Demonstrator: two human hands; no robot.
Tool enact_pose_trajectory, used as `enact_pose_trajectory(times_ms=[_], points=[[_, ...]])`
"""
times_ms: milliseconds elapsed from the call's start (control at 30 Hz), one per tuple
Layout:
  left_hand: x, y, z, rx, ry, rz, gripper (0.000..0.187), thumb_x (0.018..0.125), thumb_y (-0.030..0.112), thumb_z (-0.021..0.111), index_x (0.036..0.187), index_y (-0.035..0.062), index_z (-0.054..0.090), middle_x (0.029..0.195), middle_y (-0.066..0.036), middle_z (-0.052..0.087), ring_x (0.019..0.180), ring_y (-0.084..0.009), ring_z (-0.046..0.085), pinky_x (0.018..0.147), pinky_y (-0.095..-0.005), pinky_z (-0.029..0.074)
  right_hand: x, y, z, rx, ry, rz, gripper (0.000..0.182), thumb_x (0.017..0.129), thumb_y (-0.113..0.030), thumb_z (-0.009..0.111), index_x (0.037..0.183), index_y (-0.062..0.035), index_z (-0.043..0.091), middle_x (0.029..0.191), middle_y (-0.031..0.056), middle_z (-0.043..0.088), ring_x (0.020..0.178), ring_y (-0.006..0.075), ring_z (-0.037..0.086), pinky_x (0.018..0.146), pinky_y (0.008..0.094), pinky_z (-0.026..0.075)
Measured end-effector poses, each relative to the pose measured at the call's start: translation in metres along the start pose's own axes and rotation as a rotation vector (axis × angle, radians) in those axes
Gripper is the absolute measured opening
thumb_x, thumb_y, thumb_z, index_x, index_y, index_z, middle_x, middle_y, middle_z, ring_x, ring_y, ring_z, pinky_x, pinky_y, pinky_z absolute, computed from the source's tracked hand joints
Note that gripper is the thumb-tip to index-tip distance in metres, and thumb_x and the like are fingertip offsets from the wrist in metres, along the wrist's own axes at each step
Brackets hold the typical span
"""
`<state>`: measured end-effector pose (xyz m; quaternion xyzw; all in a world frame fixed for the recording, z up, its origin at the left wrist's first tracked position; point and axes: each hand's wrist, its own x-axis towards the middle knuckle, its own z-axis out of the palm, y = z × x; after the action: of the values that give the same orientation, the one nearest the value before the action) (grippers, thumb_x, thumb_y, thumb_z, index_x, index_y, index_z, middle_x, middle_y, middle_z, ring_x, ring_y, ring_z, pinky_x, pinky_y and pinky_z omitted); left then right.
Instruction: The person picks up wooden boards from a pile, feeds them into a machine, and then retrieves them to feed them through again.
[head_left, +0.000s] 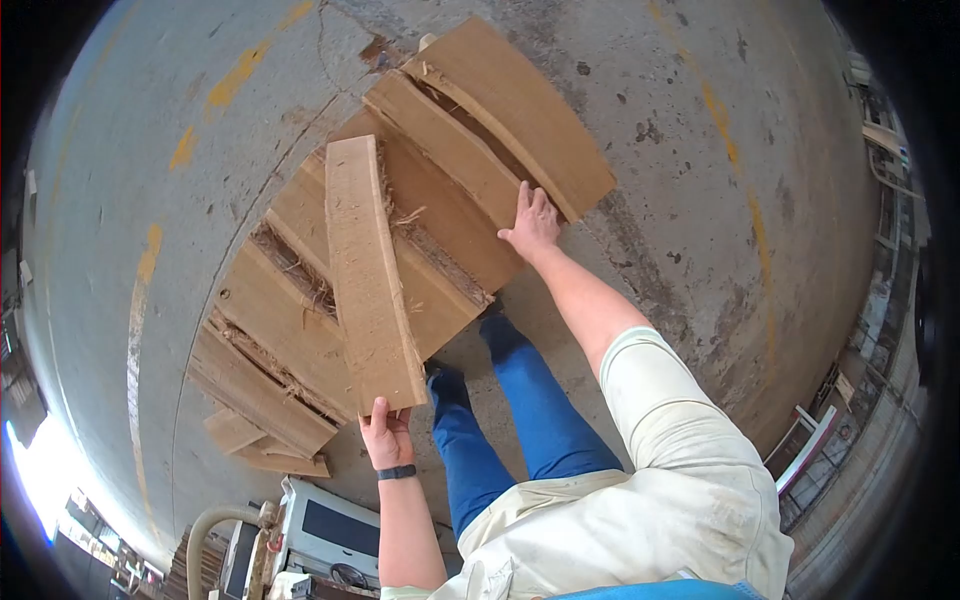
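Note:
In the head view my left hand (386,432) grips the near end of a long wooden board (362,240), thumb on top and fingers underneath. This board lies slantwise across several other boards with rough bark edges. My right hand (536,222) rests with fingers spread on the near end of a narrower board (445,150) at the right of the spread. Beside that hand is a wide board (520,105) with a curved edge. A dark bark strip (295,262) shows between boards left of the slanted one.
Small board offcuts (265,445) lie at the lower left end of the row. A white and grey machine (335,530) with a hose (205,530) stands at the bottom left. The concrete floor (690,250) bears worn yellow lines. My feet are at the boards' near edge.

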<state>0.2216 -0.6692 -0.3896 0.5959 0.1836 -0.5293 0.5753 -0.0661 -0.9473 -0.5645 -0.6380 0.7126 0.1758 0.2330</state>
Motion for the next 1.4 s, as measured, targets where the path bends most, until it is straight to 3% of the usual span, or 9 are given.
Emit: enact_pose_trajectory(times_ms=[200,300,400,500,533,833,1033,1300,1400], points=[[-0.027,0.02,-0.003,0.225,0.087,0.116,0.044,0.087,0.005,0.071,0.126,0.0062,0.05,0.113,-0.006,0.063,0.106,-0.0214,0.063,0.091,-0.041,0.055,0.013,-0.01,0.009,-0.135,0.04,-0.011,0.121,0.067,-0.047,0.085,0.155,-0.0042,0.014,0.15,0.0185,0.035,0.138,0.0373,0.035,0.114,0.0479,0.028],[-0.026,0.022,-0.012,0.691,0.049,0.495,0.039,0.085,0.0,0.072,0.119,0.0051,0.052,0.109,-0.007,0.063,0.096,-0.0189,0.062,0.084,-0.0322,0.052,0.006,-0.009,-0.008,-0.035,-0.052,-0.053,0.118,0.064,-0.042,0.084,0.153,-0.0013,0.018,0.146,0.0205,0.038,0.134,0.0388,0.039,0.111,0.0495,0.032],[-0.034,0.034,0.002,0.936,0.074,0.655,0.037,0.085,0.0,0.072,0.116,0.0003,0.054,0.105,-0.009,0.065,0.096,-0.0151,0.061,0.085,-0.03,0.049,-0.015,-0.008,-0.022,0.109,-0.181,-0.125,0.114,0.066,-0.041,0.083,0.154,-0.0031,0.02,0.145,0.0205,0.041,0.132,0.0363,0.042,0.11,0.0486,0.034],[-0.04,0.047,0.006,1.078,0.042,0.766,0.037,0.085,0.001,0.072,0.117,-0.0016,0.054,0.106,-0.009,0.065,0.097,-0.0141,0.061,0.085,-0.0296,0.049,-0.027,0.023,0.012,0.958,-0.517,-0.367,0.107,0.073,-0.039,0.079,0.155,-0.0061,0.02,0.148,0.0181,0.039,0.136,0.0314,0.04,0.113,0.0443,0.031],[-0.042,0.051,0.006,1.103,0.023,0.796,0.038,0.085,0.001,0.072,0.118,-0.0021,0.054,0.106,-0.009,0.065,0.098,-0.014,0.061,0.085,-0.0292,0.049,-0.05,0.019,-0.013,0.973,-0.589,-0.306,0.103,0.077,-0.038,0.077,0.156,-0.0065,0.019,0.149,0.0171,0.038,0.136,0.0296,0.038,0.113,0.0425,0.03],[-0.09,0.088,-0.049,0.381,0.047,0.204,0.033,0.086,0.008,0.07,0.116,0.0054,0.055,0.104,-0.004,0.064,0.088,-0.0139,0.064,0.069,-0.03,0.056,-0.228,0.05,-0.058,1.51,-0.583,-0.084,0.074,0.088,-0.033,0.064,0.151,-0.0077,0.032,0.138,0.0102,0.049,0.126,0.0207,0.048,0.106,0.0371,0.039],[-0.135,0.121,-0.111,0.364,-0.017,0.248,0.033,0.084,0.01,0.072,0.113,0.0037,0.056,0.099,-0.006,0.063,0.085,-0.0157,0.063,0.069,-0.0333,0.057,-0.329,0.08,-0.06,1.48,-0.408,0.08,0.064,0.089,-0.03,0.065,0.143,-0.0038,0.043,0.129,0.0119,0.058,0.114,0.0196,0.058,0.097,0.0351,0.047],[-0.222,0.138,-0.228,0.237,0.089,0.23,0.039,0.083,0.007,0.072,0.118,0.0004,0.056,0.107,-0.01,0.064,0.09,-0.0228,0.066,0.068,-0.0383,0.06,-0.437,0.092,-0.057,1.42,-0.396,0.18,0.035,0.087,-0.028,0.067,0.111,-0.0029,0.063,0.092,0.0089,0.067,0.085,0.0207,0.066,0.075,0.0373,0.053],[-0.263,0.127,-0.257,0.111,0.181,0.282,0.041,0.082,0.005,0.072,0.119,0.0013,0.055,0.108,-0.01,0.063,0.09,-0.0237,0.066,0.068,-0.0392,0.06,-0.443,0.081,-0.066,1.342,-0.564,0.195,0.035,0.087,-0.029,0.067,0.11,-0.0031,0.063,0.092,0.0084,0.066,0.084,0.0207,0.065,0.074,0.0366,0.053]])
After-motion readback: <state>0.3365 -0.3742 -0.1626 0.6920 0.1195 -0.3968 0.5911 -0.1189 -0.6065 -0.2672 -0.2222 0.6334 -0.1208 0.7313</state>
